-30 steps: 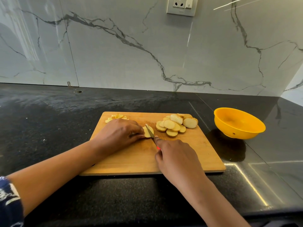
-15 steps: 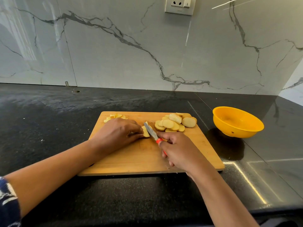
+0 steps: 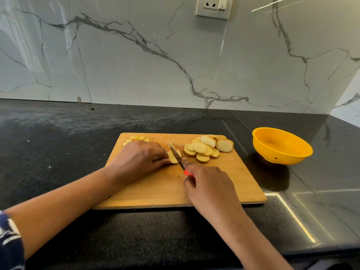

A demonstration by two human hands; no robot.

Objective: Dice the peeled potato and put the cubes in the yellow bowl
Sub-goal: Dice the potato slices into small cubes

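Observation:
On the wooden cutting board [image 3: 224, 184] my left hand [image 3: 140, 158] holds down a potato slice [image 3: 172, 156] with its fingertips. My right hand [image 3: 210, 186] grips a red-handled knife [image 3: 178, 155], forefinger along the blade's back, and the blade lies across that slice. A heap of round potato slices [image 3: 206, 149] sits at the board's far right. A few small potato cubes [image 3: 136, 138] lie at the far left corner, partly hidden behind my left hand. The yellow bowl [image 3: 282, 146] stands on the counter to the right of the board; I see no potato in it.
The board lies on a black stone counter [image 3: 58, 152] against a marble wall with a power socket [image 3: 213, 6]. The wall turns a corner at the far right behind the bowl.
My right hand drew the knife back off the slice, then brought it forward again; the blade is down across the slice now. My left hand kept its hold on the slice.

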